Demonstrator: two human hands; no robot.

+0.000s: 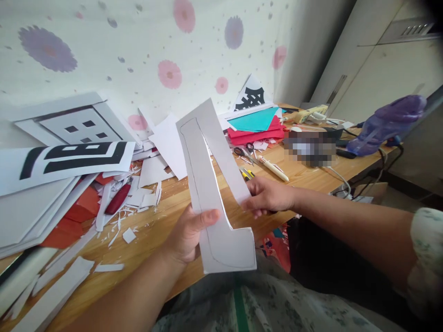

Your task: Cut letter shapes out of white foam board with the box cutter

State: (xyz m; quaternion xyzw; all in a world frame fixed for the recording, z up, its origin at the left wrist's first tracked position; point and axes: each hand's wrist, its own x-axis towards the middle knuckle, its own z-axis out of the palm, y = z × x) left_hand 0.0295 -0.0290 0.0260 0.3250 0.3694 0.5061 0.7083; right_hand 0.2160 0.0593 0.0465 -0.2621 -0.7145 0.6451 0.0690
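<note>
Patterned clothing [277,302], across the bottom edge. Wooden table [166,226], beyond it. White cut-out sheet [207,184], one piece, pencil line along its face; held up over the table's near edge, its narrow strip slanting down to the right. Left hand [187,235], closed on the sheet's broad lower part: thumb flat on the front, other fingers behind. Right hand [270,194], thumb and fingers together, pinching the strip's lower end; a dark item shows just under this hand, too hidden to identify. Red sheets [256,133], beyond the right hand, under a teal sheet [256,121]. Thick white pen [273,168], near the right hand. Dark red tool [117,199], left, among paper scraps [129,235].
</note>
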